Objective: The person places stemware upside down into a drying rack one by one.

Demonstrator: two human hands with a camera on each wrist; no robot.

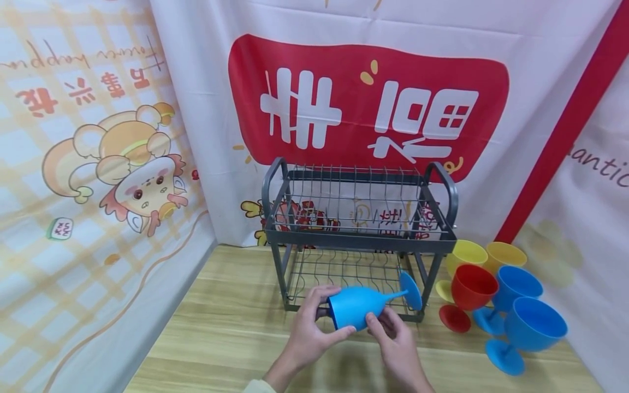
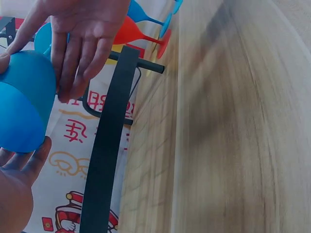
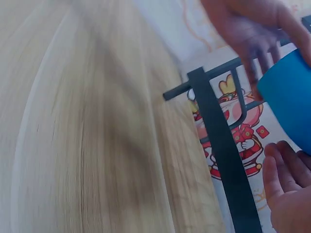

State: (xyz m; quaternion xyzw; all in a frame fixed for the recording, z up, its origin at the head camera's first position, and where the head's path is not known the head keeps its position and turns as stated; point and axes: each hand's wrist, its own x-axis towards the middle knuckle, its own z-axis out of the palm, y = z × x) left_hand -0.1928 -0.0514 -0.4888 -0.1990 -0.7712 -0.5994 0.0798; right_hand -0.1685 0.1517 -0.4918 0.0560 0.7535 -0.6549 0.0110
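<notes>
A blue plastic goblet [image 1: 357,307] lies tilted on its side in the air before the rack, its mouth to the left and its round foot to the right. My left hand [image 1: 314,327] grips the rim end, thumb on the near side and fingers behind. Around the lower bowl near the stem, my right hand [image 1: 395,341] holds it with thumb in front and fingers beneath. The left wrist view shows the blue bowl [image 2: 29,97] between both hands; in the right wrist view the bowl [image 3: 289,99] is partly cut off by the frame edge.
A dark two-tier dish rack [image 1: 361,238] stands behind the hands on the wooden table [image 1: 216,327]. To its right are red [image 1: 474,286], yellow [image 1: 467,259] and blue goblets [image 1: 535,325]. Printed cloth [image 1: 196,54] hangs behind and at the sides.
</notes>
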